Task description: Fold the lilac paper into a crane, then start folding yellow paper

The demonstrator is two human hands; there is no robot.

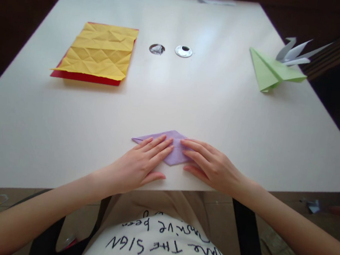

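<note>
Both the left hand (139, 165) and right hand (211, 167) lie flat, fingers outstretched (gripping nothing), pressing a folded purple paper (173, 142) against the bench (173, 99).

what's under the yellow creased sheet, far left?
A red sheet lies under the yellow sheet, showing along its near and left edges. Anything else beneath is covered.

Handwritten black capitals ran across the person's white shirt (161, 253), seen upside down from the head camera. "THE SIGN" could be read in the nearer line; above it, a looser line ended in "been". The other words stayed too unclear to read.
</note>
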